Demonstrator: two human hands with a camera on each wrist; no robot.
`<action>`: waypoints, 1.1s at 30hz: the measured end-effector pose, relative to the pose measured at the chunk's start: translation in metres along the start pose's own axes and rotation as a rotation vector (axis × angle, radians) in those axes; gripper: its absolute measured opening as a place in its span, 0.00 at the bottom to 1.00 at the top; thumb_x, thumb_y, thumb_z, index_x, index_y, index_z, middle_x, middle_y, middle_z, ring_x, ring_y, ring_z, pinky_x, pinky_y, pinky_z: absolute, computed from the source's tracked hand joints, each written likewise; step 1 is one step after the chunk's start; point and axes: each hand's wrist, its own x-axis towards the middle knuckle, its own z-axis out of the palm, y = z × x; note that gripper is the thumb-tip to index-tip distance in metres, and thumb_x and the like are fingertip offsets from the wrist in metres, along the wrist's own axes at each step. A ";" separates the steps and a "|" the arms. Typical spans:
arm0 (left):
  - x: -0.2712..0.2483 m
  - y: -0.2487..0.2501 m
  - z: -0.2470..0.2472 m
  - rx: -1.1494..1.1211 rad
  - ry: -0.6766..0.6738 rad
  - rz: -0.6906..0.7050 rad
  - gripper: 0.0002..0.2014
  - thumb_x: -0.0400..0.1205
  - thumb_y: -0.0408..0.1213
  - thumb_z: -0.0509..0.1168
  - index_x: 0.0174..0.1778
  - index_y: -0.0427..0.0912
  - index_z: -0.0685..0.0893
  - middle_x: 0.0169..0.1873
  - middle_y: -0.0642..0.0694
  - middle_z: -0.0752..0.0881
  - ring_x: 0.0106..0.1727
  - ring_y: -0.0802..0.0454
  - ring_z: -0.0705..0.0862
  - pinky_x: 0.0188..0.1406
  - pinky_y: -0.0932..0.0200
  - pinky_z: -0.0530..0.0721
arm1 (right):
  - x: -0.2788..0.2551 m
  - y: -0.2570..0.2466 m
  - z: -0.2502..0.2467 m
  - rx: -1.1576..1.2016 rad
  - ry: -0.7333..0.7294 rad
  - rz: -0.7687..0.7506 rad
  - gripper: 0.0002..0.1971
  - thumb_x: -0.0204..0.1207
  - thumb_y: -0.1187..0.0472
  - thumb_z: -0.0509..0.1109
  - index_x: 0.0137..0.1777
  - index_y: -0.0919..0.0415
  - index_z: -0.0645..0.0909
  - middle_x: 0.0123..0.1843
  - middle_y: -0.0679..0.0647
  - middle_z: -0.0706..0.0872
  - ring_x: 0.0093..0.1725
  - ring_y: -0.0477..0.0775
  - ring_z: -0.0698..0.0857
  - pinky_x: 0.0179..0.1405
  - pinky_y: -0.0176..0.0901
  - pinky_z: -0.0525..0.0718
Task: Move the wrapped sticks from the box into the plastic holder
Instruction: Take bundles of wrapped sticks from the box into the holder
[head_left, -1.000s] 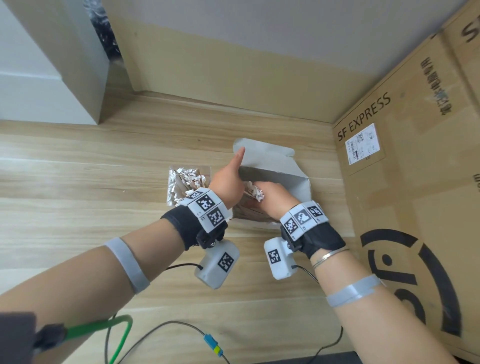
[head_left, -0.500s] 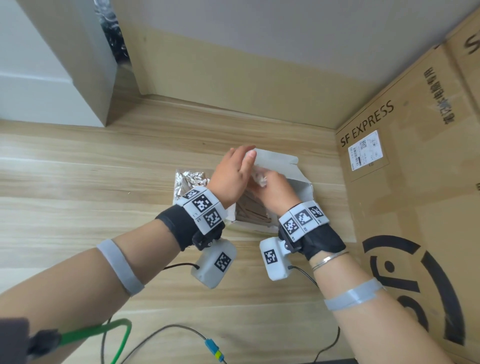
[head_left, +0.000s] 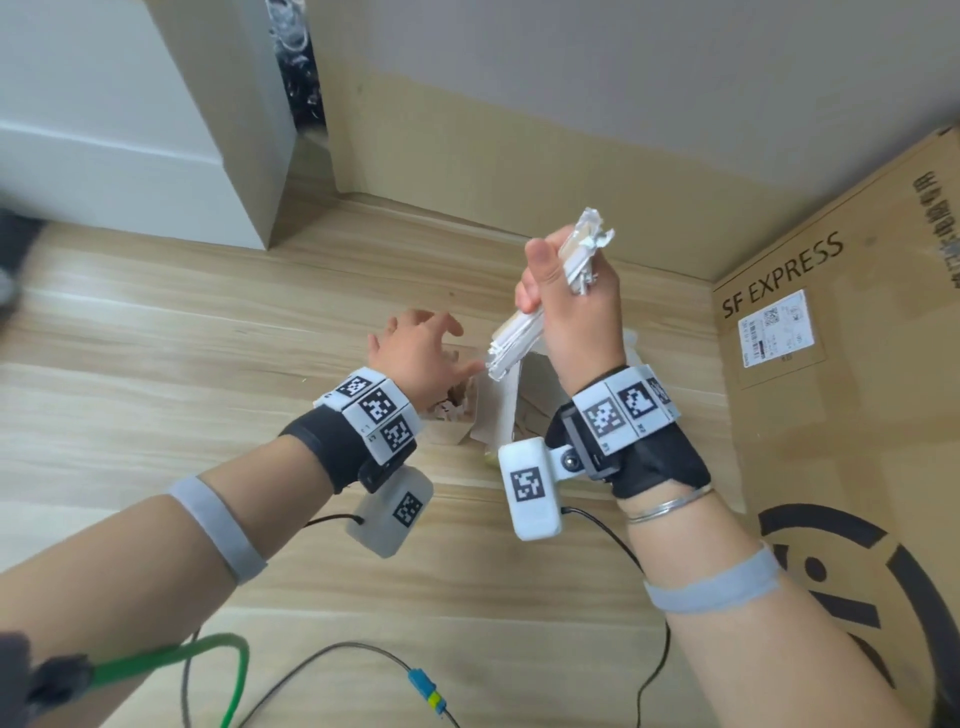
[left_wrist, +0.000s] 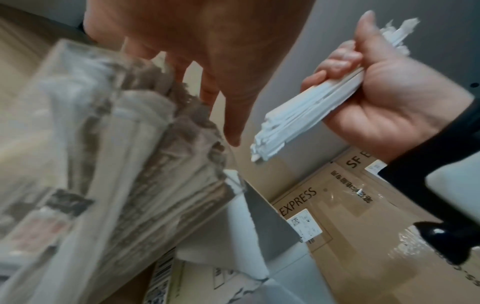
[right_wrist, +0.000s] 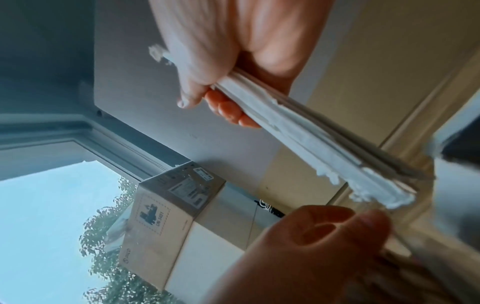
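One bundle of thin white paper-wrapped sticks is clenched in the right hand, with the thumb on one side and the curled fingers on the other, and it is held in the air above the small white cardboard box. The bundle is tilted, its lower torn ends pointing down toward the left hand and its upper crumpled ends standing out above the fist. The left hand is released, its fingers spread and relaxed, and it hovers just over the clear plastic holder, which is already full of wrapped sticks; whether the fingertips touch the holder I cannot tell. The holder stands just beside the white box on the light wooden floor, near the corner where the beige wall meets a large brown cardboard carton printed "SF EXPRESS".
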 end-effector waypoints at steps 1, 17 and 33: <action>0.000 -0.002 0.000 -0.066 -0.021 0.001 0.24 0.74 0.53 0.68 0.65 0.49 0.77 0.72 0.43 0.72 0.63 0.47 0.77 0.70 0.51 0.72 | 0.000 0.001 0.004 0.040 -0.002 -0.009 0.16 0.77 0.57 0.65 0.28 0.45 0.71 0.18 0.44 0.73 0.22 0.49 0.72 0.33 0.47 0.73; 0.000 -0.011 -0.008 -0.273 -0.086 -0.008 0.17 0.83 0.31 0.55 0.68 0.37 0.76 0.65 0.38 0.82 0.64 0.40 0.81 0.52 0.59 0.75 | -0.026 0.045 0.033 -0.355 -0.174 0.164 0.12 0.78 0.56 0.68 0.33 0.52 0.74 0.32 0.45 0.77 0.37 0.46 0.77 0.45 0.41 0.75; -0.002 -0.006 -0.008 -0.355 -0.125 -0.074 0.21 0.87 0.37 0.45 0.67 0.33 0.77 0.65 0.32 0.80 0.66 0.38 0.78 0.63 0.51 0.75 | -0.022 0.040 0.022 -0.999 -0.359 0.090 0.03 0.71 0.63 0.72 0.41 0.57 0.87 0.44 0.53 0.85 0.46 0.57 0.84 0.43 0.42 0.79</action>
